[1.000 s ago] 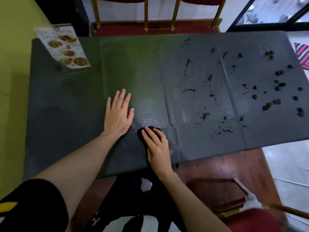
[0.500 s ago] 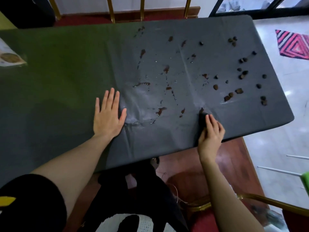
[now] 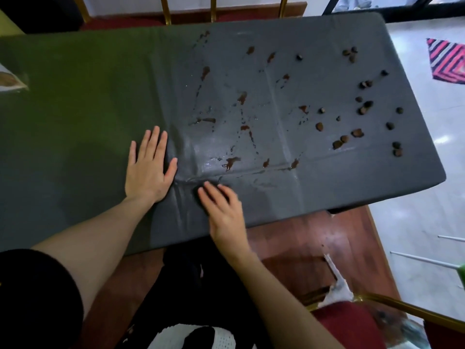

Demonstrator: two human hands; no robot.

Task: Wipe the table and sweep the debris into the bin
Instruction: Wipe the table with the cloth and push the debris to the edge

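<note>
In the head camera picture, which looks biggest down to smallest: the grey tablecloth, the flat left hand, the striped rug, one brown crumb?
1. Grey tablecloth
2. Left hand and striped rug: look alike in size; the rug is farther off and cut by the frame, so unranked
3. Brown crumb

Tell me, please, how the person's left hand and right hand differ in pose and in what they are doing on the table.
The left hand lies flat with fingers spread, bare on the dark tablecloth; the right hand presses a dark cloth, mostly hidden beneath it. The left hand looks sharp, the right hand motion-blurred. The left hand sits further from the table edge, the right hand nearer it. Both are palm down with straight fingers.
</note>
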